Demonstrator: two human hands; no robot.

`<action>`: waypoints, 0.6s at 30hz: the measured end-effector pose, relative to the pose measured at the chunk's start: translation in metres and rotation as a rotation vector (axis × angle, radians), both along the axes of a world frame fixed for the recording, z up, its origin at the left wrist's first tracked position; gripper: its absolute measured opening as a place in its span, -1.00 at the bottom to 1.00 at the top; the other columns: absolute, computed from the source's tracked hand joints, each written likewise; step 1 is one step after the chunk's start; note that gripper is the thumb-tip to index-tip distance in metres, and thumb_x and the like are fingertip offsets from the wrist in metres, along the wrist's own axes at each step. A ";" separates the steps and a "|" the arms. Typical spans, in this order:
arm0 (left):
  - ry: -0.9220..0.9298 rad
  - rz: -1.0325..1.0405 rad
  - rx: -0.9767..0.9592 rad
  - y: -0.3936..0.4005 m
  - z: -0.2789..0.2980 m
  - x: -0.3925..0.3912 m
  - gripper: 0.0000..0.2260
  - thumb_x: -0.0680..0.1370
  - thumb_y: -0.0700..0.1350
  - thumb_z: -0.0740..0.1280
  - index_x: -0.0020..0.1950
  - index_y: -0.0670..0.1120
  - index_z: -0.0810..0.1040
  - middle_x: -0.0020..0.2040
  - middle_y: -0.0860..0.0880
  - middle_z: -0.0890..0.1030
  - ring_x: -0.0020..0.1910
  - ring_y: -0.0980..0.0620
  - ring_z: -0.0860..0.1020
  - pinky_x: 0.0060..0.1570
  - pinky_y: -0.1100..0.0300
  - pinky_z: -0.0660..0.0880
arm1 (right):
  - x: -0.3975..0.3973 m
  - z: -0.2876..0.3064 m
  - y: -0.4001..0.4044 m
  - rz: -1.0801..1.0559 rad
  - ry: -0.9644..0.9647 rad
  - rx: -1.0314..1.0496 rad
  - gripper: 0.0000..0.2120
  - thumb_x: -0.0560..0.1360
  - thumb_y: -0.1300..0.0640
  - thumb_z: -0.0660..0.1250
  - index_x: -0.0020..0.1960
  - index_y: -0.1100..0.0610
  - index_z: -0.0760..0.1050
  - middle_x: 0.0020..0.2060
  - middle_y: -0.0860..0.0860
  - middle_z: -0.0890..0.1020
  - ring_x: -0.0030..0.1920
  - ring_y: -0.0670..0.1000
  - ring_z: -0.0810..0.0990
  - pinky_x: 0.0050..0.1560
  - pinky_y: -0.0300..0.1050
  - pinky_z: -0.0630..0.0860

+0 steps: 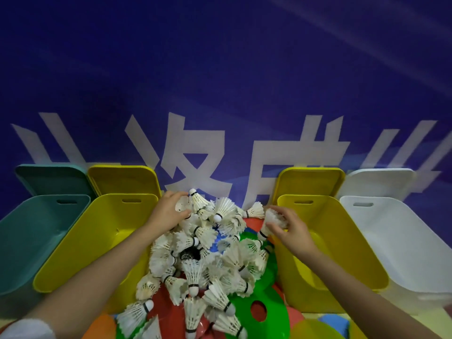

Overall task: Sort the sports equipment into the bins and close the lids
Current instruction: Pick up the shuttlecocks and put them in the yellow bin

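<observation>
From the head camera we look down on a heap of white shuttlecocks [208, 253] piled between the bins, lying over red, green and orange flat discs [254, 311] with round holes. Our left hand [168, 211] reaches into the far top of the heap, fingers curled around a few shuttlecocks at the peak. Our right hand [288, 228] is at the heap's right edge, beside the nearer yellow bin, and its fingers and thumb pinch one shuttlecock [271, 222] by its feathers, the cork end pointing down.

Four open bins stand in a row: a teal bin [29, 241] far left, a yellow bin [97, 241] next to it, another yellow bin [342, 241] right of the heap, and a white bin [403, 241] far right. Each bin's lid [310, 182] stands up behind it against a blue wall banner [220, 81] with large white characters. We see nothing inside the bins.
</observation>
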State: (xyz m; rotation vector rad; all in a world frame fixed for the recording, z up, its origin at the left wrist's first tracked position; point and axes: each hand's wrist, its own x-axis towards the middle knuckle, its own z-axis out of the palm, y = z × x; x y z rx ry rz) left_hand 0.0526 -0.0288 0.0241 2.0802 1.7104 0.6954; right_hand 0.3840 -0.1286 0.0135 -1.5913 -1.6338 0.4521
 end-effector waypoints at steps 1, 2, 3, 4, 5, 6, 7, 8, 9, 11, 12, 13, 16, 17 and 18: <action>-0.018 -0.011 0.019 -0.005 0.007 0.008 -0.53 0.48 0.01 0.42 0.36 0.07 0.42 0.31 -0.05 0.41 0.31 -0.04 0.39 0.22 0.11 0.38 | 0.015 0.000 -0.003 -0.006 0.002 0.004 -0.61 0.47 0.09 0.42 0.27 0.07 0.47 0.12 -0.03 0.52 0.10 -0.09 0.48 0.06 -0.29 0.35; -0.039 -0.025 0.037 -0.010 0.015 0.017 -0.54 0.48 0.02 0.42 0.36 0.09 0.42 0.30 -0.04 0.41 0.30 -0.03 0.40 0.20 0.12 0.39 | 0.031 0.000 -0.006 -0.015 0.002 0.008 -0.61 0.47 0.10 0.42 0.27 0.07 0.48 0.13 -0.02 0.53 0.10 -0.08 0.49 0.08 -0.25 0.37; -0.060 -0.042 0.053 -0.015 0.022 0.028 -0.55 0.48 0.02 0.42 0.35 0.09 0.42 0.30 -0.02 0.41 0.29 -0.01 0.40 0.18 0.14 0.39 | 0.047 0.000 -0.008 -0.031 0.004 0.008 -0.61 0.47 0.10 0.42 0.27 0.07 0.48 0.13 0.00 0.53 0.11 -0.06 0.50 0.09 -0.23 0.38; -0.079 -0.064 0.065 -0.020 0.028 0.040 -0.56 0.48 0.02 0.41 0.34 0.09 0.42 0.29 -0.01 0.42 0.27 0.02 0.41 0.15 0.17 0.39 | 0.064 0.000 -0.011 -0.051 0.008 0.003 -0.62 0.47 0.11 0.42 0.27 0.08 0.48 0.12 0.01 0.54 0.11 -0.05 0.51 0.09 -0.21 0.39; -0.092 -0.092 0.069 -0.026 0.033 0.053 -0.57 0.48 0.01 0.41 0.33 0.10 0.43 0.28 0.01 0.42 0.26 0.05 0.41 0.14 0.19 0.37 | 0.080 -0.001 -0.014 -0.072 0.007 -0.002 -0.63 0.48 0.12 0.41 0.27 0.10 0.49 0.12 0.03 0.54 0.12 -0.02 0.52 0.09 -0.19 0.39; -0.098 -0.124 0.071 -0.031 0.037 0.067 -0.58 0.48 0.02 0.41 0.33 0.11 0.43 0.27 0.03 0.42 0.24 0.08 0.41 0.14 0.20 0.36 | 0.097 -0.003 -0.017 -0.093 0.005 -0.010 -0.63 0.48 0.12 0.41 0.27 0.12 0.49 0.11 0.04 0.54 0.12 0.01 0.53 0.09 -0.18 0.39; -0.102 -0.161 0.071 -0.036 0.039 0.082 -0.58 0.49 0.03 0.41 0.32 0.12 0.43 0.27 0.06 0.41 0.24 0.10 0.40 0.15 0.21 0.35 | 0.114 -0.006 -0.021 -0.113 0.000 -0.023 -0.63 0.48 0.12 0.40 0.27 0.12 0.48 0.11 0.06 0.53 0.12 0.04 0.53 0.09 -0.17 0.40; -0.106 -0.199 0.063 -0.040 0.039 0.097 -0.59 0.48 0.04 0.40 0.31 0.15 0.43 0.26 0.08 0.41 0.22 0.13 0.40 0.15 0.23 0.35 | 0.130 -0.010 -0.026 -0.133 -0.011 -0.041 -0.62 0.49 0.11 0.39 0.28 0.12 0.47 0.12 0.08 0.53 0.13 0.05 0.53 0.09 -0.16 0.41; -0.114 -0.234 0.051 -0.044 0.038 0.112 -0.60 0.48 0.06 0.40 0.30 0.17 0.43 0.25 0.09 0.41 0.21 0.15 0.41 0.15 0.24 0.35 | 0.145 -0.014 -0.030 -0.152 -0.031 -0.059 -0.61 0.50 0.08 0.38 0.30 0.11 0.46 0.13 0.08 0.52 0.14 0.05 0.52 0.09 -0.14 0.42; -0.118 -0.291 0.016 -0.048 0.034 0.145 -0.60 0.48 0.07 0.39 0.29 0.19 0.42 0.23 0.10 0.42 0.20 0.16 0.43 0.15 0.24 0.36 | 0.170 -0.024 -0.038 -0.195 -0.065 -0.084 -0.59 0.51 0.03 0.36 0.33 0.09 0.43 0.15 0.07 0.51 0.13 0.03 0.51 0.08 -0.14 0.43; -0.117 -0.315 -0.003 -0.050 0.031 0.163 -0.60 0.48 0.06 0.39 0.30 0.18 0.42 0.22 0.09 0.42 0.20 0.14 0.43 0.15 0.24 0.36 | 0.179 -0.028 -0.040 -0.217 -0.066 -0.093 -0.58 0.52 0.02 0.35 0.34 0.08 0.42 0.16 0.07 0.51 0.11 0.02 0.50 0.07 -0.14 0.42; -0.117 -0.342 -0.022 -0.052 0.027 0.181 -0.60 0.49 0.05 0.39 0.30 0.18 0.42 0.21 0.08 0.43 0.20 0.13 0.43 0.15 0.23 0.37 | 0.186 -0.032 -0.043 -0.235 -0.060 -0.098 -0.59 0.52 0.02 0.34 0.34 0.08 0.41 0.16 0.07 0.50 0.08 0.00 0.50 0.06 -0.14 0.42; -0.098 -0.433 -0.075 -0.056 0.014 0.237 -0.60 0.51 0.06 0.37 0.33 0.15 0.40 0.22 0.02 0.44 0.22 0.08 0.43 0.17 0.19 0.37 | 0.200 -0.046 -0.051 -0.248 -0.054 -0.110 -0.59 0.54 0.01 0.31 0.35 0.07 0.39 0.18 0.05 0.49 0.06 -0.04 0.48 0.06 -0.18 0.40; -0.075 -0.460 -0.102 -0.056 0.007 0.254 -0.59 0.52 0.06 0.36 0.35 0.13 0.39 0.23 0.00 0.44 0.23 0.07 0.42 0.17 0.19 0.36 | 0.204 -0.053 -0.054 -0.253 -0.054 -0.120 -0.59 0.54 0.01 0.31 0.35 0.08 0.39 0.19 0.05 0.49 0.08 -0.02 0.49 0.06 -0.20 0.39; -0.054 -0.486 -0.134 -0.056 0.000 0.271 -0.58 0.52 0.06 0.35 0.37 0.11 0.38 0.24 -0.01 0.43 0.24 0.06 0.41 0.18 0.19 0.36 | 0.208 -0.060 -0.058 -0.261 -0.052 -0.130 -0.59 0.54 0.02 0.31 0.36 0.09 0.39 0.19 0.06 0.49 0.10 0.00 0.50 0.05 -0.21 0.38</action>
